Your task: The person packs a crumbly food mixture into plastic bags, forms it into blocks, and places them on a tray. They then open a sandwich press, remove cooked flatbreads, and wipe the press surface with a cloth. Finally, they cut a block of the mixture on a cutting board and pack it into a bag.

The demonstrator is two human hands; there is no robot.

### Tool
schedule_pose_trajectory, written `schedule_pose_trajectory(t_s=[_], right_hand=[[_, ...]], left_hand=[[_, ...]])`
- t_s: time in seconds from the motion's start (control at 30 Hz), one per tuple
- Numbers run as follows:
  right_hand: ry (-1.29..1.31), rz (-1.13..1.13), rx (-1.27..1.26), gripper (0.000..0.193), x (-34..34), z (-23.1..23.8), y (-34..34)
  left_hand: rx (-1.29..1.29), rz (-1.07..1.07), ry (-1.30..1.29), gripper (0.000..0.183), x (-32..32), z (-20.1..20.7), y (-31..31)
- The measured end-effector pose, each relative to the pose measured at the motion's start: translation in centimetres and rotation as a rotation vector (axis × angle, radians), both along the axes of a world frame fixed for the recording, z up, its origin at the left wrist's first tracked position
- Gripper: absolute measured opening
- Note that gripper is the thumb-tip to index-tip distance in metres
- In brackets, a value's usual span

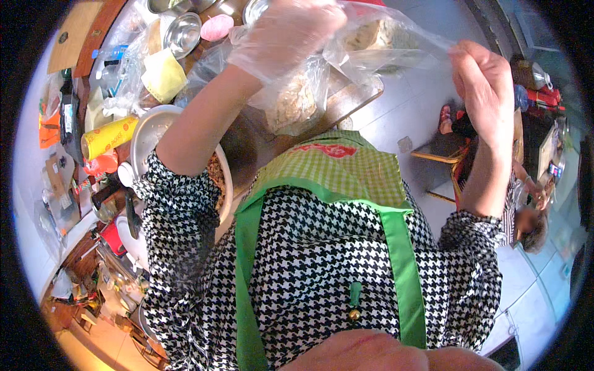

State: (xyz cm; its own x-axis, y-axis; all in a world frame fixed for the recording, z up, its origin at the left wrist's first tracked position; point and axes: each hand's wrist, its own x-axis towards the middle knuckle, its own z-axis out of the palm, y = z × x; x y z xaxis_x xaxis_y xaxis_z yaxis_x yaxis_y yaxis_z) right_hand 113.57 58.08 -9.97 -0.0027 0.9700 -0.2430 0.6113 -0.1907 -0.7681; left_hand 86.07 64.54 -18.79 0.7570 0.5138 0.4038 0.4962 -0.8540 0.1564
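Observation:
My left hand [297, 31] wears a thin clear plastic glove and is smeared by motion, its fingers seemingly closed at the top of the picture. From it a piece of clear plastic film [408, 21] stretches taut to my bare right hand [486, 86], raised on the right with fingers curled in on its end. I cannot tell whether the film is a bag or a glove. Below my left hand, a clear bag of pale, lumpy food [292, 105] lies near the table edge. More pale, dark-flecked food [371, 36] shows behind the film.
A large pale bowl [228, 185] with brown chopped food sits beneath my left forearm. Metal bowl [182, 34], pink object [216, 28], yellow packet [164, 75] and yellow roll [110, 137] crowd the left. The table's corner [371, 89] juts rightward; a stool [439, 156] and another person [529, 207] are beyond.

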Motion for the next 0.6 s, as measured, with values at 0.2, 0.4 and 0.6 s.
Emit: schedule_pose_trajectory(t_s=[0.2, 0.4, 0.6], right_hand=[[0.216, -0.071, 0.097, 0.035, -1.2, 0.7, -0.9], [0.063, 0.003, 0.197, 0.036, 0.7, -3.2, -0.5], [0.372, -0.018, 0.029, 0.037, -1.3, -6.2, -2.9]], left_hand=[[-0.435, 0.157, -0.137, 0.015, 0.6, 2.1, -2.4], [-1.248, -0.073, -0.801, 0.020, 0.9, 1.9, -2.1], [-1.101, 0.098, -0.614, 0.021, -1.4, 1.9, -2.5]])
